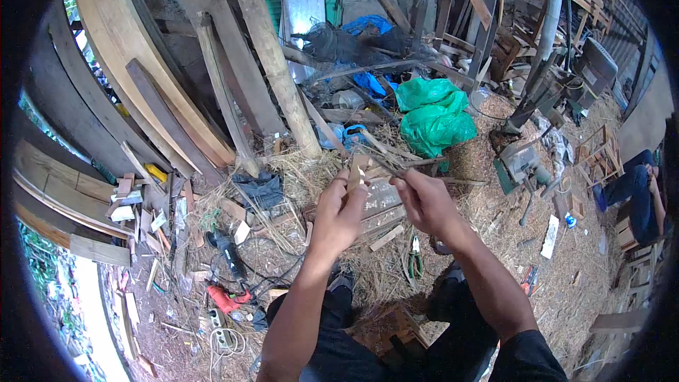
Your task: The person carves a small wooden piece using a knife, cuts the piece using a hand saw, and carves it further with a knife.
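Observation:
My left hand (341, 213) is closed around a small light wooden piece (358, 170), which stands up between the thumb and fingers. To its right, my right hand (426, 201) is closed on a thin dark tool (382, 163) that points up and left toward the wooden piece. The tool's exact kind cannot be made out. Beneath both hands lies a wooden block with a shiny clear surface (382, 197). Green-handled pliers (416, 260) lie on the shavings just below my right hand.
A red power tool (228, 298) and a dark grinder (228, 255) lie at lower left with cables. Boards (152, 64) lean on the left. A green plastic bag (436, 117) sits ahead. A metal machine (523, 166) stands at right, near a seated person (640, 198).

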`<state>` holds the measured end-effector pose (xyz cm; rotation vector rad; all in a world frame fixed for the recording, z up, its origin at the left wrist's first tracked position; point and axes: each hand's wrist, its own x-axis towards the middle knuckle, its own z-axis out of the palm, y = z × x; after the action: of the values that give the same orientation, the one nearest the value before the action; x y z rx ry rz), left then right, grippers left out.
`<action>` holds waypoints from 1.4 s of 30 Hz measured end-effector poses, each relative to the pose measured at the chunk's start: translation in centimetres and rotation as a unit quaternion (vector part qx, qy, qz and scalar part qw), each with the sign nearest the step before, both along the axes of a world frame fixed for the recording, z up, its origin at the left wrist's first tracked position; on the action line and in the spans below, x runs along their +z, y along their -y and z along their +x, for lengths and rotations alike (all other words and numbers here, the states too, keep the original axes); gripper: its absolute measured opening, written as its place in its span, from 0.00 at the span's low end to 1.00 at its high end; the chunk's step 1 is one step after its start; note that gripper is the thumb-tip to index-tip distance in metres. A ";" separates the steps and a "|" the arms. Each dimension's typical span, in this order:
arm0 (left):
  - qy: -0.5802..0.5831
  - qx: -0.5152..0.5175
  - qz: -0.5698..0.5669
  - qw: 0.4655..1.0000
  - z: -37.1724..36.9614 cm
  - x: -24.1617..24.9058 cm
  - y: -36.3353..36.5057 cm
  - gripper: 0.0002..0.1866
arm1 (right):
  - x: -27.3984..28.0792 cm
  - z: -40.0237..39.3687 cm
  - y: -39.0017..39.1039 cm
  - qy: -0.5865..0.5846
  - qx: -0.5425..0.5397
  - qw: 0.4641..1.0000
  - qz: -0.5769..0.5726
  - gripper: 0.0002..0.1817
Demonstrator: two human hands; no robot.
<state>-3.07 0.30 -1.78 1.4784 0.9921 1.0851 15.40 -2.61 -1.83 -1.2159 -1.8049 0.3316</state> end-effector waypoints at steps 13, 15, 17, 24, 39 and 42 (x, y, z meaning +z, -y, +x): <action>-0.166 0.029 0.108 0.980 0.7 0.8 1.1 0.08 | -2.7 -2.1 -0.1 0.057 -0.066 0.996 -0.030 0.07; -0.207 0.031 0.127 0.970 0.6 2.6 1.6 0.09 | -2.3 -1.6 -0.3 0.032 0.004 0.998 -0.061 0.06; -0.162 -0.004 0.149 0.975 0.1 0.7 1.2 0.09 | -1.1 0.2 -0.7 -0.011 0.120 0.989 -0.088 0.05; 0.029 -0.028 -0.134 0.990 0.8 0.6 0.7 0.10 | 0.0 0.7 -0.2 -0.001 0.025 0.999 -0.022 0.07; 0.078 -0.123 -0.275 0.950 -1.4 2.8 0.4 0.17 | -1.9 -0.4 -0.7 0.106 0.007 0.994 -0.022 0.04; 0.134 -0.189 -0.316 0.920 -2.4 2.5 0.1 0.17 | -0.8 0.4 -0.6 0.048 0.138 0.983 -0.111 0.07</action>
<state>-5.43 0.16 0.74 0.9039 0.7234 0.5815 15.80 -2.04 -2.58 -1.1461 -2.0671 0.6578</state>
